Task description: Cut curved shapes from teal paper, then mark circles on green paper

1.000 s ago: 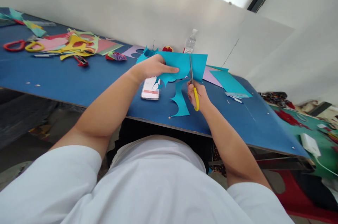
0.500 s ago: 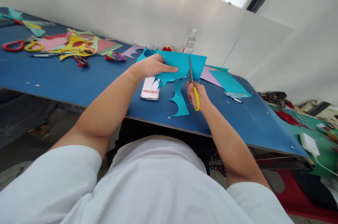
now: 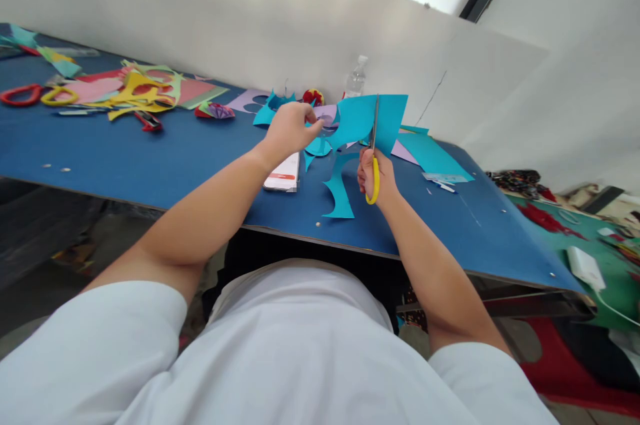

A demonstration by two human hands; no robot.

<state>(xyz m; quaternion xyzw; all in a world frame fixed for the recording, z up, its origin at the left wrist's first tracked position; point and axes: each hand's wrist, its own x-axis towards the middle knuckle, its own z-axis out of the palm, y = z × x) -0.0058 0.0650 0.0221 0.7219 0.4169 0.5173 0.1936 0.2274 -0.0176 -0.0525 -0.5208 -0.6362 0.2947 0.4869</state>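
Right of the right forearm the table leaves room, but the bottle, partly hidden, seems to stand in the way behind the sheet.

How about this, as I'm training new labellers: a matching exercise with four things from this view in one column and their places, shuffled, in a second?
Column 1
1. Raised scissors
2. Phone
3. Clear bottle
4. White box

Column 2
A. Standing at the back, near the wall
B. On the green surface at the right
C. In the right hand
D. On the blue table, just below the left hand in the view

Right pairs: 1-C, 2-D, 3-A, 4-B
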